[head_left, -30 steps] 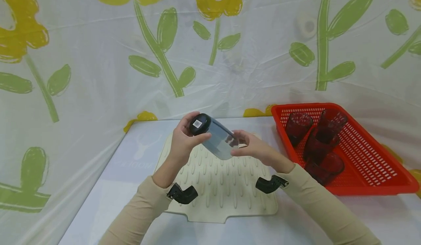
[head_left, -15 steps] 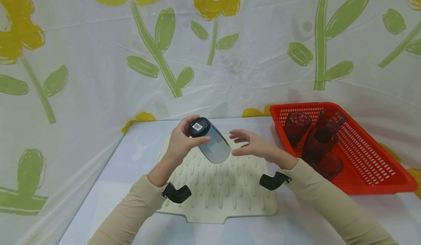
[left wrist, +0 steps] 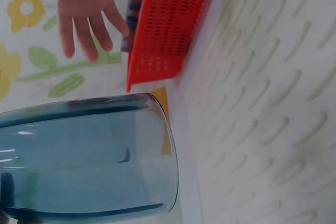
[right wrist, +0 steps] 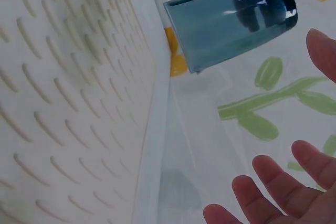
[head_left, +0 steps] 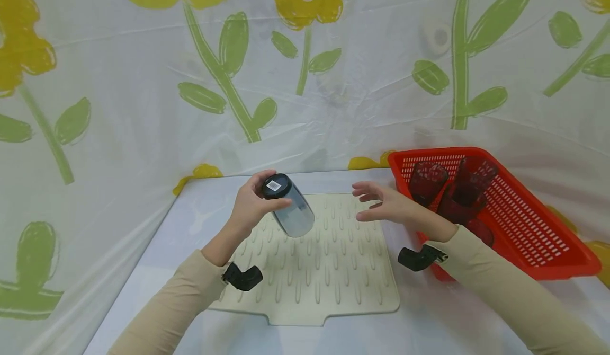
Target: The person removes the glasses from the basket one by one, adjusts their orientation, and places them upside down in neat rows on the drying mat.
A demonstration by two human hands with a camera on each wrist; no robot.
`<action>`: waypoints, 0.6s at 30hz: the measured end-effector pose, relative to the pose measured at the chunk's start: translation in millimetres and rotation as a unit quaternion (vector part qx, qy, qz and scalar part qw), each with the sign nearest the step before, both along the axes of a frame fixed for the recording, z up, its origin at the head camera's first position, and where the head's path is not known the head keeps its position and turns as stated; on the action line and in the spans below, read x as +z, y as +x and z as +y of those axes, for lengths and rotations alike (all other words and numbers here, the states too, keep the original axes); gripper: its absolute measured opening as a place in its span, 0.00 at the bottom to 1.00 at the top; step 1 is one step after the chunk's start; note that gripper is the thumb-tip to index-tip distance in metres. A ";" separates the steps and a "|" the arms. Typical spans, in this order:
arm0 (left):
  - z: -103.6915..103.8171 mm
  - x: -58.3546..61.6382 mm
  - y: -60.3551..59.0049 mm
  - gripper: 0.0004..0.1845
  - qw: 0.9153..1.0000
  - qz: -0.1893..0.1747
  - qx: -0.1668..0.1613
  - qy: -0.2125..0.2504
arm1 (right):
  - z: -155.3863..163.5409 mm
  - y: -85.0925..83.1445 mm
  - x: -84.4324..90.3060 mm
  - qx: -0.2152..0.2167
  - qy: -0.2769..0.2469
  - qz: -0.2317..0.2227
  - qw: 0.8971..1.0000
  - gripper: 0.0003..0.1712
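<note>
Clearly, the blue-grey glass tumbler (head_left: 289, 210) was held only by the left hand (head_left: 251, 205), whose fingers and thumb were curled around its dark bottom end. The bottom carried a small white sticker and pointed up and toward the person, while the open mouth pointed down and away, toward the cream drying mat (head_left: 329, 270). So the long axis of the tumbler was tilted, not upright and not flat. The tumbler hung above the left back part of the mat, and in the head view I could not tell for sure that the rim was clear of the ridges; the left wrist view showed the tumbler (left wrist: 86, 156) with free space between its rim and the mat (left wrist: 273, 129).

The right hand (head_left: 388, 206) was apart from the tumbler, on the side of the mat nearer to the red basket (head_left: 538, 238). Its fingers were spread and relaxed and it held nothing; the right wrist view showed the fingers (right wrist: 273, 182) open with the tumbler (right wrist: 231, 22) well away from them. The left hand was therefore the nearer one to the mat's left part, and the right hand was the nearer one to the basket, where several dark red tumblers (head_left: 457, 196) lay. The mat itself lay on the pale table (head_left: 157, 270), just beside the basket.
</note>
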State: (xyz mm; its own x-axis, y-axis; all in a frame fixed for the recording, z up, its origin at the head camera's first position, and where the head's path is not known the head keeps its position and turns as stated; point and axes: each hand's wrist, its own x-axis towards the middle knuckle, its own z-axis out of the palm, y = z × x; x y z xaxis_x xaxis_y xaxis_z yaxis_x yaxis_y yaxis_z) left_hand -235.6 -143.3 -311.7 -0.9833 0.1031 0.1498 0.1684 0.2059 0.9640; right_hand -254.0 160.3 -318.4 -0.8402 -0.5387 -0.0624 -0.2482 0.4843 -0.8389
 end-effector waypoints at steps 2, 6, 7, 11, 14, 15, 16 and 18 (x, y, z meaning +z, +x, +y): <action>-3.7 -0.9 -1.9 0.37 1.000 -0.005 0.004 -0.008 | 6.9 0.5 0.5 -0.009 0.001 -0.002 1.000 0.43; -11.1 -2.5 -4.9 0.38 1.000 -0.019 0.013 -0.020 | 18.5 3.1 1.7 -0.019 0.002 0.005 1.000 0.43; -12.9 -2.9 -5.7 0.38 0.999 -0.022 0.015 -0.022 | 21.0 4.1 2.3 -0.020 0.005 0.010 1.000 0.43; -18.9 -4.9 -8.6 0.38 0.999 -0.034 0.023 -0.032 | 32.4 9.0 5.0 -0.038 0.007 0.018 0.999 0.42; -22.9 -6.8 -12.1 0.39 0.998 -0.043 0.030 -0.037 | 42.2 12.5 7.6 -0.056 0.014 0.022 0.998 0.42; -24.2 -7.5 -13.5 0.39 0.998 -0.046 0.031 -0.038 | 45.7 13.4 8.2 -0.060 0.015 0.023 0.998 0.41; -25.5 -8.0 -15.0 0.39 0.998 -0.048 0.033 -0.039 | 49.3 14.2 8.9 -0.064 0.016 0.024 0.998 0.41; -27.9 -9.1 -17.7 0.39 0.997 -0.052 0.037 -0.042 | 56.2 15.7 10.4 -0.069 0.021 0.028 0.997 0.41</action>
